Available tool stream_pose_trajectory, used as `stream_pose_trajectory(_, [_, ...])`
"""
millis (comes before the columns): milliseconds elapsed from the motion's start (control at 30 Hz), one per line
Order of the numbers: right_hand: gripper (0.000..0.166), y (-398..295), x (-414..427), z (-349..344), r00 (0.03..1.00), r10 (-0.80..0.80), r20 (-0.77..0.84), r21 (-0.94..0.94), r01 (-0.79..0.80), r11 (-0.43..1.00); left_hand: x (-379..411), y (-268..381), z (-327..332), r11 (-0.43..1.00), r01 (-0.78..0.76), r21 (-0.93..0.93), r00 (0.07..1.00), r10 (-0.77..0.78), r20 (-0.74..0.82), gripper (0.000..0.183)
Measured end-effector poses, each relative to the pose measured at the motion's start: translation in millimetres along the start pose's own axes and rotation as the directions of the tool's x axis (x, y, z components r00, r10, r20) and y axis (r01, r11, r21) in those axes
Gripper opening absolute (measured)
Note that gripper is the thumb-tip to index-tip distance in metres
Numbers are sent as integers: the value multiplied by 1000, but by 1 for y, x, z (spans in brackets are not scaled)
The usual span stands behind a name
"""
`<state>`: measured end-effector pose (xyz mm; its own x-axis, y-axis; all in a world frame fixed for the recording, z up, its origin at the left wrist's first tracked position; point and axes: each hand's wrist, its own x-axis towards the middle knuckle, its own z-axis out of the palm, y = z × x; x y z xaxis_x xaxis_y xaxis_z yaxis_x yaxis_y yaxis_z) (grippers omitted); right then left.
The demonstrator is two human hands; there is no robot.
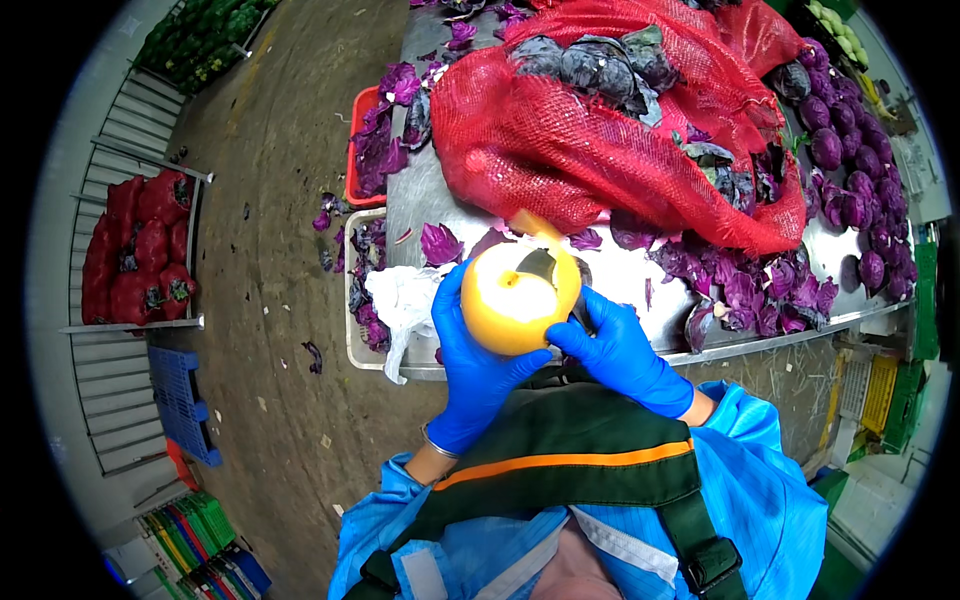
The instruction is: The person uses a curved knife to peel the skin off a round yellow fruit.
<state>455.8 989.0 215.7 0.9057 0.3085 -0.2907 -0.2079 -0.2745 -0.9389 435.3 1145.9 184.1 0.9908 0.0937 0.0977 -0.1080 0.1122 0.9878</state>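
Observation:
My left hand (480, 360), in a blue glove, cups a round yellow fruit (499, 300) from the left and below. Its top looks pale and glossy under bright light. At the fruit's right side, my right hand (611, 345), also gloved in blue, holds a dark-bladed knife (538, 264), its handle mostly hidden by the fingers. A loosened yellow strip of peel (566, 276) stands along the fruit's right edge near the blade. Just left of my left hand lies a crumpled white plastic bag (405, 296) on the metal table (420, 187).
Beyond my hands, a red mesh sack (525, 142) holds dark cabbages. Loose purple leaves (739, 289) lie along the table's near edge, and peeled purple cabbages (859, 172) pile at the right. A red basket (352, 161) and a white basket (352, 300) with leaves stand at the left.

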Motion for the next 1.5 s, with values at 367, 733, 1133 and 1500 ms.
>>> stream_pose_trajectory(367, [30,15,0,5,999,34,25,25,-34,999,-1,0,5,1000,-10,4,1000,10,-14,93])
stream_pose_trajectory(733, [33,15,1,4,999,20,-44,-67,-23,997,5,-1,-9,996,82,-31,992,-79,96,96])
stream_pose_trajectory(1133, [35,15,-1,3,999,13,-39,-61,-15,998,1,2,0,994,81,-74,996,-78,45,91])
stream_pose_trajectory(1500, [40,12,-5,5,998,36,-60,-58,-39,998,-1,-2,0,1000,-12,-5,1000,12,8,92])
